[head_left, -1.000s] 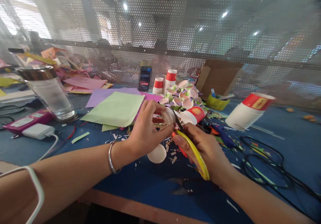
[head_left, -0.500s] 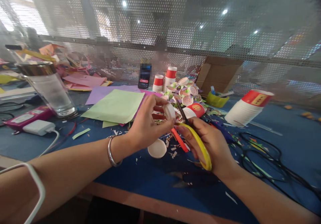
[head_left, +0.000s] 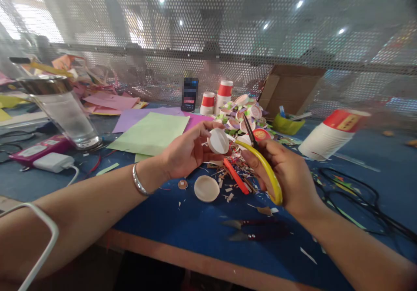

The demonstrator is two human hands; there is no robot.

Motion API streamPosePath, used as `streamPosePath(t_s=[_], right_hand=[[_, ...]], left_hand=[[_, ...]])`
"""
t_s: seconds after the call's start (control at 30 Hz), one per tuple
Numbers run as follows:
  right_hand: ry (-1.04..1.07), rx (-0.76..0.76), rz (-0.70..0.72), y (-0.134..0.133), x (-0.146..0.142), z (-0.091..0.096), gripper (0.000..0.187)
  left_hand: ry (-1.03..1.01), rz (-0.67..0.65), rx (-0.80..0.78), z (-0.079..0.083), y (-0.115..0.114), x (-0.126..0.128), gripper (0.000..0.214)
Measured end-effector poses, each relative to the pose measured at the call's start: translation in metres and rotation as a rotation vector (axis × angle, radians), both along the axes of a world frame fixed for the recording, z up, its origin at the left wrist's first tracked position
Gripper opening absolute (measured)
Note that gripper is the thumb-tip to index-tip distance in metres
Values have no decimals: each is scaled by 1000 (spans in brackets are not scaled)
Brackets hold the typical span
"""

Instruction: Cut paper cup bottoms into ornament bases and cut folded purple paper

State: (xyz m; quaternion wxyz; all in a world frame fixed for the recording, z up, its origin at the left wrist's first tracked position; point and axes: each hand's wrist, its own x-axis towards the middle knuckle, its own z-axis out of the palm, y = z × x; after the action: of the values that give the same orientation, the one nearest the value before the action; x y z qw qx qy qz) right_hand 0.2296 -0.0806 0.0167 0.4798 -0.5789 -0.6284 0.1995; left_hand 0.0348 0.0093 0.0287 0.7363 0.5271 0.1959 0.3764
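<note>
Between the fingers of my left hand (head_left: 185, 150) is a small round white paper cup bottom (head_left: 219, 141), tilted with its flat face toward me. My right hand (head_left: 288, 176) is closed around yellow-handled scissors (head_left: 265, 165), whose dark blades point up and away, just right of the cup bottom. Below my hands a second white cup bottom (head_left: 206, 189) lies on the blue table. A red-orange stick-like object (head_left: 236, 176) rests among paper scraps (head_left: 228, 191) between the hands. Nearer to me lie dark thread snips (head_left: 247, 230).
Stacked red-and-white paper cups (head_left: 334, 134) lean at the right, above black cables (head_left: 355, 195). Behind my hands are a heap of cut cup pieces (head_left: 243, 113), a phone (head_left: 189, 94) and a cardboard box (head_left: 289, 91). Coloured paper (head_left: 153, 134) and a glass tumbler (head_left: 70, 117) are at left.
My left hand has turned the cup bottom from edge-on to face-on and lowered it slightly. The scissors have shifted a little right, away from it. The view has moved slightly.
</note>
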Motion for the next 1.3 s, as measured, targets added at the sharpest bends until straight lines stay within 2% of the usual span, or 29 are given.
streamPosePath(t_s=[0.17, 0.27, 0.37, 0.47, 0.53, 0.67, 0.73, 0.83, 0.93, 1.03, 1.2, 1.27, 1.3], right_hand=[[-177, -49, 91, 8, 13, -7, 34], [-200, -55, 104, 10, 15, -8, 39], [-208, -47, 60, 9, 16, -8, 41], [-188, -41, 66, 8, 15, -7, 40], [-201, -33, 72, 8, 14, -6, 39], [-247, -18, 44, 10, 14, -6, 39], [-244, -25, 61, 12, 15, -8, 40], [-235, -30, 95, 13, 15, -11, 39], [-230, -18, 93, 12, 15, -11, 38], [-220, -4, 71, 11, 14, -8, 38], [-261, 11, 36, 11, 13, -6, 40], [-261, 6, 37, 11, 13, -5, 41], [-261, -1, 36, 11, 13, -6, 41]], left_hand=[[12, 106, -120, 2, 12, -4, 16], [140, 133, -47, 1, 14, -7, 14], [332, 100, 179, -1, 11, -11, 10], [509, -22, 387, 0, 6, -15, 8], [590, -56, 545, 2, 0, -15, 6], [705, 125, 1000, 6, -20, -12, 8], [709, 104, 1181, 4, -31, -9, 11], [813, 77, 1323, -5, -42, -3, 20], [973, 52, 1388, -16, -44, 5, 20], [992, 26, 1387, -18, -43, 10, 8], [880, 120, 1333, 0, -33, 0, 9], [886, 164, 1280, 8, -28, -9, 9], [909, 141, 1264, 11, -25, -14, 10]])
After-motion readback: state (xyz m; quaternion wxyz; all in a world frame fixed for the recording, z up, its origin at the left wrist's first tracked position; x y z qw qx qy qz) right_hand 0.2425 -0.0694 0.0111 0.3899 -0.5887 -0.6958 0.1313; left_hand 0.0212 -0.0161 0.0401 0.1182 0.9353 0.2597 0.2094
